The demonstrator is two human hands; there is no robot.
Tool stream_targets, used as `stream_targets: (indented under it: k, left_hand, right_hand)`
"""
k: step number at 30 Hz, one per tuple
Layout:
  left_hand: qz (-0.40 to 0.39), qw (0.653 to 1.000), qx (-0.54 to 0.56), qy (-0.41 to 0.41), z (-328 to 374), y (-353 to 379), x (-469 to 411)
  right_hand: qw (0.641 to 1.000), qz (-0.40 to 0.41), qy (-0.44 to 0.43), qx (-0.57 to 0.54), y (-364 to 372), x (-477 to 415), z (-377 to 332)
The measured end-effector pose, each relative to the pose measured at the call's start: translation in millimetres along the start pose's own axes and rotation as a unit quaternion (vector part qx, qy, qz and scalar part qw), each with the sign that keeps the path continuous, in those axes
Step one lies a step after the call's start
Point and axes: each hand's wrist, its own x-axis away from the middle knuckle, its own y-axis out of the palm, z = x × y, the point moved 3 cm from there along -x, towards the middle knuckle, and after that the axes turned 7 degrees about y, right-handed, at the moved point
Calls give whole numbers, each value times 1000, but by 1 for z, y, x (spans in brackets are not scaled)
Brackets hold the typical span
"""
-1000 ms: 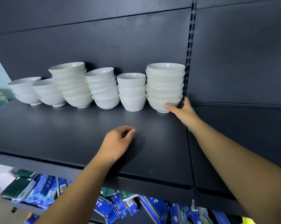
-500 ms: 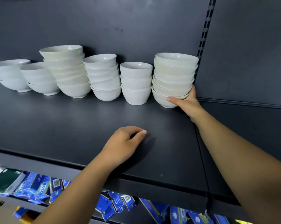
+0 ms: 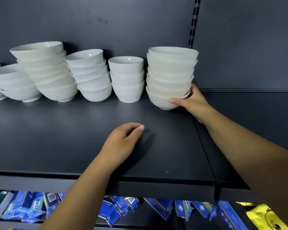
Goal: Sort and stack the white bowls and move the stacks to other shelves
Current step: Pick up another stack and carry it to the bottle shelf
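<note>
Far right on the shelf (image 3: 73,138), our right hand (image 3: 192,103) grips the end stack (image 3: 170,75) low; we judge a lift next, steadied by our empty, half-curled left hand (image 3: 121,143).

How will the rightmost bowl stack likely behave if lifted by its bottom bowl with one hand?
The rightmost stack is several bowls tall, so probably heavy and top-heavy. The right hand grips only its bottom bowl, so the upper bowls might sway or tip. The glossy white surfaces look smooth, likely slippery and breakable.
</note>
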Motion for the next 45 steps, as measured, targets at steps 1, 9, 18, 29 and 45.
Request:
stream_targets:
  k: [1,9,18,29,45]
  left_hand:
    - [6,1000,25,-13,0,-1,-2]
    - [-22,990,132,39,18,-4,-34]
    - [-94,956,233,154,18,30,-22]
    - [-130,915,352,148,25,35,-21]
    - [-206,849,454,177,94,91,31]
  right_hand:
    - [1000,-9,-2,2,-1,7,0]
    - [995,-97,-29,26,-8,70,-12]
    - [993,-116,-22,19,-5,117,-5]
    - [970,-42,-55,-233,23,130,-13]
    - [965,97,-109,-218,-42,228,-34]
